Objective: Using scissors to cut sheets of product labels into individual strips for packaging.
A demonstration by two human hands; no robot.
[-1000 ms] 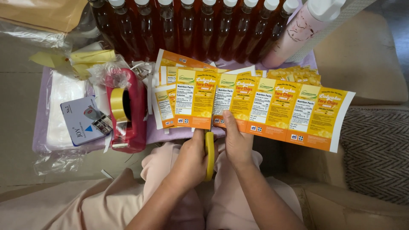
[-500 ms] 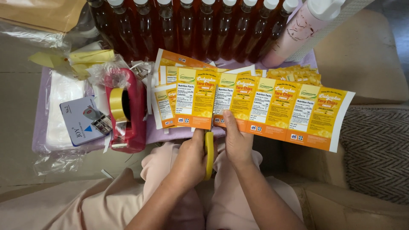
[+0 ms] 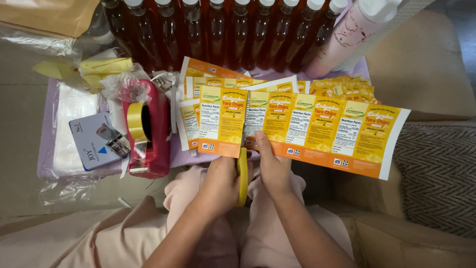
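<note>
Head view: left hand (image 3: 218, 181) clenched on yellow-handled scissors (image 3: 242, 176), right hand (image 3: 274, 166) pinching the orange label strip (image 3: 317, 129). Since a second ago the cut has run higher and the left label (image 3: 221, 121) has shifted, nearly severed. Blades hidden behind the strip; bottles (image 3: 223, 30) cut off at top.

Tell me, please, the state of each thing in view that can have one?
Label strip: held up, partly cut between two labels.
Scissors: gripped, blades in the strip.
Left hand: closed on the yellow scissors handle.
Right hand: pinching the strip's lower edge.
Tape dispenser: loaded with a yellowish roll.
Bottles: capped, full of amber liquid, upright.
</note>
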